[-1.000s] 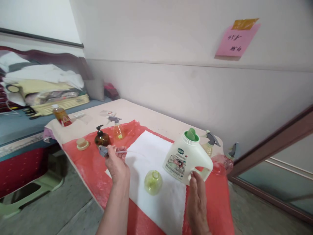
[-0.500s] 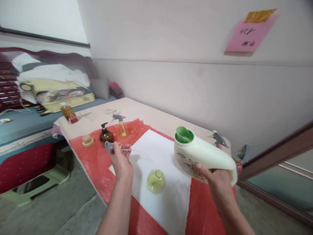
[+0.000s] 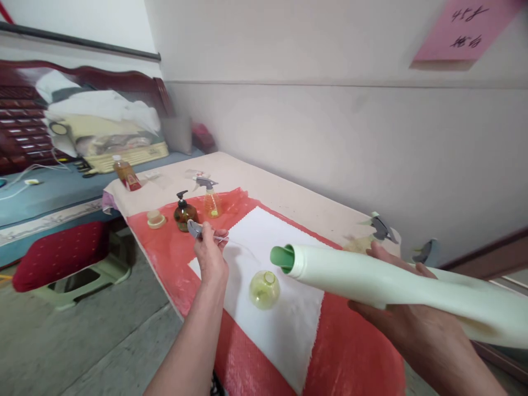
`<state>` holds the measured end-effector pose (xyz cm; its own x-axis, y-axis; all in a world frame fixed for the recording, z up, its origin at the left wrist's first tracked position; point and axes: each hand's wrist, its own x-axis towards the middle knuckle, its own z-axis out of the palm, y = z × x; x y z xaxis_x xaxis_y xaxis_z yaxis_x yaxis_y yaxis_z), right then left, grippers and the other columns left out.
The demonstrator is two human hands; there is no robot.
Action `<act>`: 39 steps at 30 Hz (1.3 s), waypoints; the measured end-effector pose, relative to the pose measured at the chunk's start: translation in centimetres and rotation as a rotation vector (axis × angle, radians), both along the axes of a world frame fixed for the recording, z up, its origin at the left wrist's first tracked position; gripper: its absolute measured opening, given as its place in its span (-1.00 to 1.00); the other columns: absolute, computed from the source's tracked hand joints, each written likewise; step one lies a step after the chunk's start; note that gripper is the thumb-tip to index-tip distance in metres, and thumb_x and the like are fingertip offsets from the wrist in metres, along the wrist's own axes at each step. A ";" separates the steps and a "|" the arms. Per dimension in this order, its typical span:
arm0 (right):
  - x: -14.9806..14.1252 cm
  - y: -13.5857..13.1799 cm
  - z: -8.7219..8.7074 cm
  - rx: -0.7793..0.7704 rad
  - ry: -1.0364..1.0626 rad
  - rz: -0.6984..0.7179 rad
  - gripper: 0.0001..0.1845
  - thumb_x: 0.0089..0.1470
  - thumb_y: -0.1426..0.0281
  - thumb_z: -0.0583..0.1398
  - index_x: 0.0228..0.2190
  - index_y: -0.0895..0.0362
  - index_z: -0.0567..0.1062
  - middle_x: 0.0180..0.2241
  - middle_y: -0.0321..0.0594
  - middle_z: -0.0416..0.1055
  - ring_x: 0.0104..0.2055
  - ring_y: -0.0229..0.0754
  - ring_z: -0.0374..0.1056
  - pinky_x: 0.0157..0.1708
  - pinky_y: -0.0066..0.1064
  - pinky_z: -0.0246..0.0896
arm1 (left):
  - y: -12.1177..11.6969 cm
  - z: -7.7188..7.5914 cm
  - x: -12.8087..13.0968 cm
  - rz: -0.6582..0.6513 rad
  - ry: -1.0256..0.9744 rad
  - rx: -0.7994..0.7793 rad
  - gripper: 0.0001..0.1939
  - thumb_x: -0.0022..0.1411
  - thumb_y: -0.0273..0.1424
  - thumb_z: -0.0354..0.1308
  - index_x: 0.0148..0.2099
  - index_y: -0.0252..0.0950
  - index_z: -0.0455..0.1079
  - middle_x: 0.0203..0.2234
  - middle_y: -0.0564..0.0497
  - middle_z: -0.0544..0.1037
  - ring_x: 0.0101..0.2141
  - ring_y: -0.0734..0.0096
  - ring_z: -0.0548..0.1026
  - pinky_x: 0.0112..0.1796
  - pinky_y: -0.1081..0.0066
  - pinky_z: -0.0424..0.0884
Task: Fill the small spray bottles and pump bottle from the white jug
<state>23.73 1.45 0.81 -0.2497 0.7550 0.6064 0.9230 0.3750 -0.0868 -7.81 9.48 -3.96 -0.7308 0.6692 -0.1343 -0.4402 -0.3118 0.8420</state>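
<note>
— Under pale green jug?
— Roughly upright a second ago; tilted partway at the next picture; now tipped nearly level, with mouth turned left, near the round green bottle. No longer showing a printed label.
— Under right hand?
— At first loose beside the handle; now clasped around the jug, largely from beneath, with fingers showing over the far side.
— Under pink note?
— Shifted toward the view's upper right corner; now cropped by the top edge, minus its orange tape.
</note>
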 end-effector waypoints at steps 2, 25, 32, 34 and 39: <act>0.2 0.0 -0.1 0.037 -0.092 0.022 -0.23 0.18 0.15 0.12 0.32 0.03 0.00 0.18 0.02 0.32 0.17 0.21 0.30 0.23 0.22 -0.05 | 0.0 -0.1 0.2 -0.003 0.010 -0.005 -0.63 0.14 -0.05 0.19 -0.27 -0.26 0.31 -0.53 0.04 0.51 -0.43 0.38 0.51 -0.33 0.38 0.38; 0.0 -0.2 -0.8 0.032 -0.306 0.030 -0.42 0.23 0.35 0.04 0.26 0.11 0.14 0.09 -0.03 0.39 0.12 0.09 0.31 0.24 0.19 -0.15 | 0.1 -0.7 1.0 -0.050 0.051 -0.030 -0.60 0.13 0.00 0.18 -0.29 -0.26 0.32 -0.52 0.02 0.51 -0.43 0.35 0.51 -0.36 0.37 0.37; 0.0 -0.4 -0.5 0.095 -0.339 0.057 -0.43 0.21 0.35 0.08 0.23 0.14 0.19 0.08 -0.04 0.40 0.09 0.07 0.33 0.26 0.17 -0.17 | 0.1 -0.9 0.9 -0.057 0.056 -0.027 -0.59 0.13 0.01 0.17 -0.29 -0.26 0.31 -0.52 0.02 0.51 -0.42 0.35 0.52 -0.34 0.37 0.37; -0.2 -0.6 -0.3 0.098 -0.347 0.059 -0.46 0.22 0.36 0.05 0.22 0.15 0.22 0.08 -0.03 0.40 0.08 0.08 0.34 0.25 0.17 -0.16 | 0.0 -0.9 1.0 -0.059 0.061 -0.022 -0.59 0.14 0.01 0.17 -0.27 -0.26 0.31 -0.52 0.03 0.51 -0.43 0.36 0.51 -0.34 0.37 0.37; -0.5 -1.1 0.0 0.067 -0.347 0.046 -0.47 0.24 0.36 0.04 0.22 0.15 0.21 0.08 -0.01 0.40 0.13 0.11 0.30 0.24 0.19 -0.15 | -0.1 -0.8 1.1 -0.064 0.058 -0.012 -0.60 0.14 0.00 0.17 -0.28 -0.26 0.32 -0.52 0.04 0.51 -0.44 0.39 0.50 -0.33 0.37 0.38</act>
<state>23.22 0.39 0.85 -0.4823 0.6994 0.5275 0.8751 0.4113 0.2549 -6.72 9.41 -4.77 -0.6937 0.7131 -0.1010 -0.4092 -0.2749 0.8700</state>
